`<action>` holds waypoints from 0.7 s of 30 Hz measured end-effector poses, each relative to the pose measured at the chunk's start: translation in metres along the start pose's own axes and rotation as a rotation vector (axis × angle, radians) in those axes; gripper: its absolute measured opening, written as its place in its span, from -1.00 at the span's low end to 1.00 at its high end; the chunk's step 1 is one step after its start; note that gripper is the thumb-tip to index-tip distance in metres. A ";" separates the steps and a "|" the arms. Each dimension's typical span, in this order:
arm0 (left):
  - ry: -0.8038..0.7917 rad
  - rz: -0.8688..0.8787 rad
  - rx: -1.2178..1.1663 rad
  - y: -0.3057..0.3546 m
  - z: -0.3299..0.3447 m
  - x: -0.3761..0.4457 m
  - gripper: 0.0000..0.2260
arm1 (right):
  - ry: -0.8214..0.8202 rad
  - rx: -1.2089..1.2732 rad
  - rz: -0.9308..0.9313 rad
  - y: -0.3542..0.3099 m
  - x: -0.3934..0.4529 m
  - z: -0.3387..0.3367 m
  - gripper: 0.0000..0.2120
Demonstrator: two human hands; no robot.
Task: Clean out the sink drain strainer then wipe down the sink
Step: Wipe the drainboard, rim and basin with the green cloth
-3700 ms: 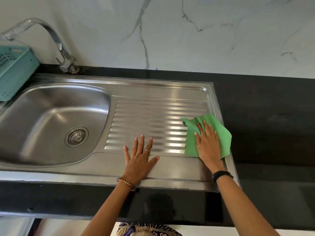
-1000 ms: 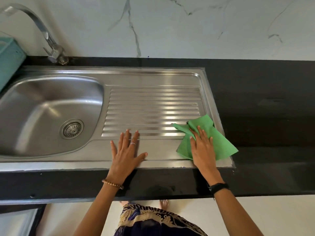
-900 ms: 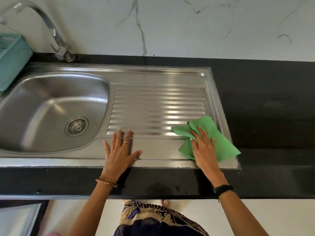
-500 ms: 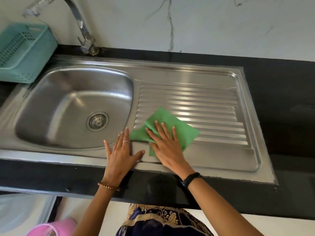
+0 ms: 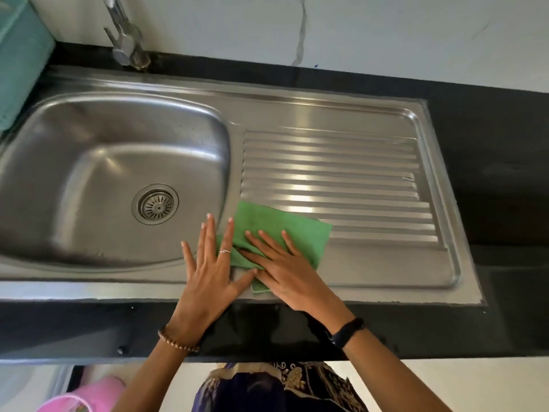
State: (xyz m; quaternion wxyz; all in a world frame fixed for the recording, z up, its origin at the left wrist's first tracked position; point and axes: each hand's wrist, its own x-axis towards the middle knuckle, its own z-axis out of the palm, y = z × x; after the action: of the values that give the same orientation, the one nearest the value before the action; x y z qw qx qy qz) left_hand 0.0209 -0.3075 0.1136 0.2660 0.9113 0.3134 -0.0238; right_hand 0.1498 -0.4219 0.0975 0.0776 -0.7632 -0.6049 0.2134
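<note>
Right hand (image 5: 292, 275) flat, fingers spread wide, pressing green cloth (image 5: 285, 233) on the sink (image 5: 386, 263) (near edge), left hand (image 5: 211, 272) splayed beside it, touching.

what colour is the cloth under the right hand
Green, plain with no pattern; the cloth shows clearly in the head view.

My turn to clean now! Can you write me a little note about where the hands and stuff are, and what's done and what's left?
Left hand: flat and open on the front rim of the sink, holding nothing.
Right hand: pressed flat on the green cloth, fingers spread.
The cloth lies at the near left corner of the ribbed draining board, right beside the bowl.
The strainer sits in the drain and looks clear of scraps.
Wiping is in progress on the draining board.
Left, probably: the bowl, the rim and around the tap.
</note>
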 end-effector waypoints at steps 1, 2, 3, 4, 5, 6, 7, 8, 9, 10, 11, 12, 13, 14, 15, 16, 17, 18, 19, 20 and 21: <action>-0.012 0.037 0.026 0.008 0.004 0.001 -0.17 | 0.010 0.009 0.037 0.009 -0.012 -0.001 -0.54; -0.028 0.071 0.050 0.017 0.008 0.002 -0.20 | 0.021 0.018 0.080 0.019 -0.023 -0.003 -0.54; -0.040 0.102 0.067 0.028 0.013 0.003 -0.23 | 0.035 0.026 0.126 0.031 -0.036 -0.005 -0.53; -0.053 0.130 0.081 0.040 0.018 0.005 -0.25 | 0.052 0.032 0.172 0.043 -0.047 -0.008 -0.53; -0.070 0.157 0.097 0.051 0.023 0.006 -0.28 | 0.071 0.039 0.216 0.055 -0.057 -0.011 -0.52; -0.088 0.183 0.115 0.063 0.029 0.006 -0.30 | 0.091 0.046 0.255 0.068 -0.069 -0.014 -0.52; -0.104 0.207 0.132 0.075 0.035 0.006 -0.32 | 0.110 0.059 0.294 0.081 -0.080 -0.017 -0.52; -0.116 0.224 0.141 0.086 0.041 0.005 -0.34 | 0.128 0.077 0.332 0.094 -0.090 -0.020 -0.52; -0.128 0.233 0.140 0.097 0.047 0.004 -0.36 | 0.146 0.092 0.368 0.106 -0.099 -0.023 -0.53; -0.137 0.233 0.130 0.105 0.052 0.004 -0.37 | 0.159 0.106 0.404 0.118 -0.107 -0.027 -0.53; -0.146 0.226 0.125 0.112 0.058 0.002 -0.39 | 0.170 0.111 0.439 0.130 -0.116 -0.031 -0.53; -0.154 0.217 0.134 0.118 0.063 0.001 -0.41 | 0.175 0.099 0.471 0.143 -0.124 -0.036 -0.52; -0.158 0.207 0.166 0.121 0.067 -0.002 -0.42 | 0.173 0.069 0.498 0.156 -0.132 -0.041 -0.52; -0.150 0.202 0.212 0.122 0.071 -0.004 -0.43 | 0.170 0.031 0.523 0.167 -0.138 -0.045 -0.51; -0.138 0.201 0.249 0.122 0.073 -0.004 -0.44 | 0.169 0.004 0.546 0.174 -0.143 -0.049 -0.51; -0.128 0.201 0.268 0.121 0.075 -0.006 -0.44 | 0.175 -0.004 0.564 0.177 -0.148 -0.050 -0.52; -0.126 0.200 0.266 0.120 0.076 -0.005 -0.43 | 0.184 0.002 0.577 0.177 -0.152 -0.050 -0.52; -0.128 0.197 0.250 0.119 0.076 -0.005 -0.43 | 0.191 0.014 0.584 0.174 -0.155 -0.048 -0.52; -0.130 0.193 0.231 0.118 0.077 -0.003 -0.42 | 0.194 0.020 0.587 0.168 -0.158 -0.045 -0.53; -0.129 0.190 0.216 0.117 0.078 -0.002 -0.41 | 0.192 0.019 0.587 0.163 -0.160 -0.042 -0.53; -0.127 0.190 0.210 0.117 0.079 -0.001 -0.41 | 0.183 0.016 0.590 0.157 -0.164 -0.040 -0.54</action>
State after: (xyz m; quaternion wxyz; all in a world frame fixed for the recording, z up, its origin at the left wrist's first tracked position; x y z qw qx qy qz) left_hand 0.0982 -0.4249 0.1005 0.1896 0.9563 0.2039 -0.0887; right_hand 0.2777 -0.6139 0.1122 0.0723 -0.9212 -0.3463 0.1618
